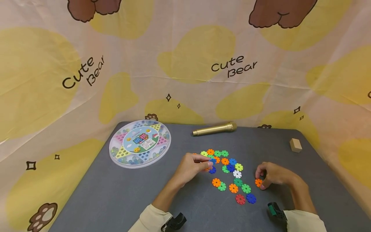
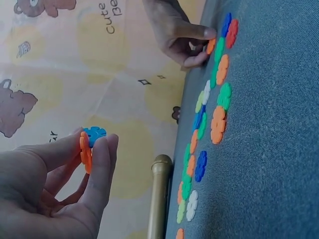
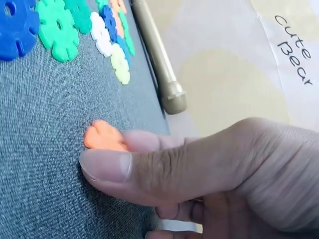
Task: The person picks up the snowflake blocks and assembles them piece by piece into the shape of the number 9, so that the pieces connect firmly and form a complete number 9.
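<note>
My left hand (image 1: 189, 168) pinches a light blue notched disc (image 2: 94, 133) together with an orange notched disc (image 2: 85, 152), held above the table. The two discs touch and stand at an angle to each other; whether their slots interlock cannot be told. Farther right, my right hand (image 1: 275, 174) grips another orange disc (image 3: 104, 136) between thumb and fingers, low at the tabletop. Between the hands lie several loose notched discs, among them a white disc (image 1: 237, 174), a red disc (image 1: 240, 199) and a blue disc (image 1: 251, 198). My left hand hides part of the group.
A round Chinese checkers box (image 1: 140, 144) with marbles lies at the back left of the grey table (image 1: 121, 196). Along the back edge is a gold microphone (image 1: 214, 129). A small wooden block (image 1: 295, 145) sits at the back right. Behind hangs a printed cloth (image 1: 185, 64).
</note>
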Motion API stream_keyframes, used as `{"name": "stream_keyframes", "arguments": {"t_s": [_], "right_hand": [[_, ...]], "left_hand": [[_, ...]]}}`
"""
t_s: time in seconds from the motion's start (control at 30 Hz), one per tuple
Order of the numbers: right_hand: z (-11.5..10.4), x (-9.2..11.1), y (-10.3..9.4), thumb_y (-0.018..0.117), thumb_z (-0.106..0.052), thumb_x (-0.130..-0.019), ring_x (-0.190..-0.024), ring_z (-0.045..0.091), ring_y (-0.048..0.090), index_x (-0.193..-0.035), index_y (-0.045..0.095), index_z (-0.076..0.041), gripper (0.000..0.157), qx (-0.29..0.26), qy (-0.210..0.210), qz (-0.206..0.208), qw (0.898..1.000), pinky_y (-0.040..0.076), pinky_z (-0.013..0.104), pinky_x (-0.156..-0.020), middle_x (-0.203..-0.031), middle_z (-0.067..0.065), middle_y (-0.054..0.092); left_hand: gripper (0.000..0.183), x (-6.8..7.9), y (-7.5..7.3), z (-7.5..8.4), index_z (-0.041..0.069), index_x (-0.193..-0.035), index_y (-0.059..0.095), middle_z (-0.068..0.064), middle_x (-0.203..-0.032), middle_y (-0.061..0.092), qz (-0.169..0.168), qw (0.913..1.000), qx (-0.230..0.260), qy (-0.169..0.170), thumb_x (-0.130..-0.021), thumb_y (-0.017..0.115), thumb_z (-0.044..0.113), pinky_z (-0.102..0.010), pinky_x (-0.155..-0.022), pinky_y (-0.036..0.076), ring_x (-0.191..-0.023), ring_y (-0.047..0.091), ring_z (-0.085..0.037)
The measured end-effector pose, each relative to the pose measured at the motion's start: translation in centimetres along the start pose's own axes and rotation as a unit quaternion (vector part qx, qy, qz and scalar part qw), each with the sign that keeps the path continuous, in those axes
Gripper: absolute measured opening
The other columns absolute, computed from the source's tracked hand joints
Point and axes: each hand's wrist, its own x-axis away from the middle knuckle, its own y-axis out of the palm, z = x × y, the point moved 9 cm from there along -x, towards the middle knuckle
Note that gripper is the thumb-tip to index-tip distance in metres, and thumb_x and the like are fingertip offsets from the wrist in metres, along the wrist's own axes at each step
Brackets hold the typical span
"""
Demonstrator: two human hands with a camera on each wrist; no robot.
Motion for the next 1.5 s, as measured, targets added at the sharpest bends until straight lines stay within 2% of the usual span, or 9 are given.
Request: {"name": "stream_keyframes", "arguments": {"t_s": [0.17,0.33,0.57,0.67,0.83,1.03,1.2,1.33,1.5], "right_hand": [[-0.4,0.2,-0.4,0.087,-0.001,-0.078,-0.071,0.017,0.052,-0.090,0.067,-0.002,0.024,-0.031,-0.007,0.015,0.999,0.043,0.027,-0.060,-0.078,0.002,0.055],[-1.3,0.2,-1.2,0.082,-0.015,-0.092,-0.075,0.018,0.059,-0.097,0.077,-0.006,0.011,-0.048,-0.009,0.049,0.998,0.051,0.028,-0.065,-0.083,0.006,0.067],[-4.5,-0.7,-1.4,0.073,-0.019,-0.101,-0.080,0.028,0.069,-0.113,0.077,-0.001,0.022,-0.108,-0.048,0.078,0.990,0.062,0.037,-0.075,-0.097,0.016,0.076],[-6.2,-1.1,-1.1,0.071,-0.018,-0.103,-0.080,0.027,0.071,-0.114,0.074,0.003,0.024,-0.142,-0.075,0.075,0.984,0.064,0.037,-0.076,-0.096,0.019,0.075],[-7.9,-1.4,-0.4,0.071,-0.021,-0.103,-0.079,0.025,0.071,-0.118,0.073,0.004,0.028,-0.166,-0.080,0.081,0.980,0.063,0.038,-0.076,-0.097,0.019,0.075],[-9.3,-1.9,0.6,0.072,-0.022,-0.102,-0.082,0.030,0.073,-0.126,0.071,0.006,0.036,-0.196,-0.080,0.081,0.974,0.063,0.043,-0.081,-0.096,0.017,0.077],[-10.2,-2.3,1.5,0.072,-0.020,-0.102,-0.084,0.036,0.075,-0.126,0.067,0.007,0.036,-0.228,-0.093,0.066,0.967,0.064,0.041,-0.083,-0.096,0.026,0.076],[-10.8,-2.4,2.1,0.072,-0.018,-0.102,-0.086,0.045,0.074,-0.125,0.065,0.006,0.034,-0.247,-0.103,0.055,0.962,0.064,0.043,-0.084,-0.097,0.033,0.073],[-11.2,-2.6,2.6,0.072,-0.019,-0.103,-0.087,0.045,0.074,-0.133,0.066,0.003,0.038,-0.248,-0.107,0.046,0.962,0.064,0.049,-0.083,-0.097,0.031,0.075]], "left_hand": [[0.020,-0.1,0.0,0.1,-0.002,-0.110,0.081,-0.014,-0.094,0.080,0.002,0.9999,-0.010,0.002,-0.095,0.080,0.012,-0.031,-0.080,0.064,-0.084,0.078,-0.021],[0.020,-0.1,0.0,-0.1,0.000,-0.109,0.082,-0.011,-0.093,0.081,0.002,0.9996,-0.026,-0.006,-0.095,0.081,0.014,-0.041,-0.084,0.064,-0.089,0.079,-0.031],[0.020,0.0,0.1,-0.4,0.002,-0.110,0.083,-0.010,-0.092,0.081,-0.004,0.9991,-0.037,-0.020,-0.095,0.080,0.015,-0.035,-0.084,0.063,-0.090,0.079,-0.028],[0.021,0.1,0.2,-0.4,0.002,-0.111,0.083,-0.010,-0.093,0.081,-0.009,0.9992,-0.033,-0.021,-0.094,0.081,0.016,-0.043,-0.087,0.063,-0.089,0.079,-0.026],[0.022,0.0,0.4,-0.5,0.002,-0.109,0.083,-0.010,-0.093,0.082,-0.014,0.9992,-0.031,-0.022,-0.093,0.084,0.018,-0.050,-0.087,0.062,-0.084,0.079,-0.020],[0.021,0.0,0.7,-0.5,0.000,-0.107,0.083,-0.013,-0.092,0.081,-0.019,0.9994,-0.021,-0.018,-0.092,0.084,0.015,-0.039,-0.081,0.064,-0.087,0.080,-0.029],[0.019,0.0,1.0,-0.5,0.001,-0.106,0.083,-0.014,-0.093,0.081,-0.028,0.9995,-0.010,-0.014,-0.091,0.084,0.013,-0.026,-0.077,0.061,-0.092,0.079,-0.039],[0.018,0.1,1.1,-0.5,0.002,-0.105,0.084,-0.013,-0.094,0.081,-0.031,0.9994,-0.014,-0.006,-0.091,0.085,0.012,-0.026,-0.077,0.061,-0.088,0.080,-0.033],[0.017,0.0,1.2,-0.4,0.002,-0.105,0.084,-0.012,-0.093,0.081,-0.033,0.9994,-0.013,-0.003,-0.090,0.085,0.011,-0.027,-0.076,0.062,-0.082,0.080,-0.021]]}}
